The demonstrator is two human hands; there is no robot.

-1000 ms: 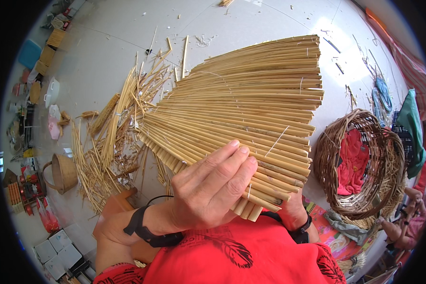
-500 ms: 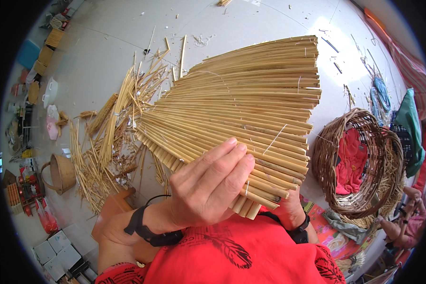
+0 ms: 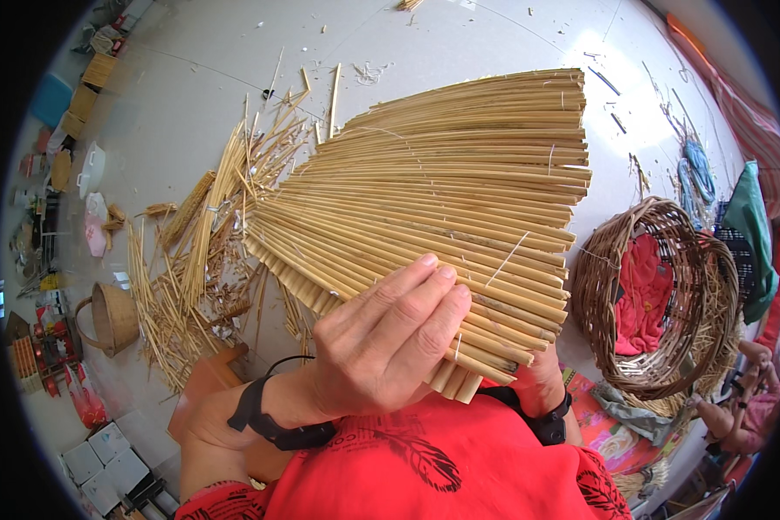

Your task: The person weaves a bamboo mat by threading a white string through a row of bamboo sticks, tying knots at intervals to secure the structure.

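Observation:
A wide fan-shaped panel of straw-coloured stalks (image 3: pixel 433 173), bound with thin white threads, spreads across the middle of the view. My left hand (image 3: pixel 381 338) lies over its lower part, fingers together and gripping it from above. Beneath the lower right edge, my right hand (image 3: pixel 542 377) supports the same panel, with most of its fingers hidden. Behind the panel's narrow left end, loose stalks and bundles (image 3: pixel 199 260) are scattered on the floor.
At right stand a wicker basket (image 3: pixel 598 286) holding red cloth, blue cord (image 3: pixel 700 169) and green cloth (image 3: pixel 745 225). Another person (image 3: pixel 745 407) sits at far right. At left are a small basket (image 3: pixel 113 321), a white basin (image 3: pixel 91 169) and piled items.
The panel's narrow left end has shifted slightly left and its upper right corner slightly down. My hands keep nearly the same place and grip.

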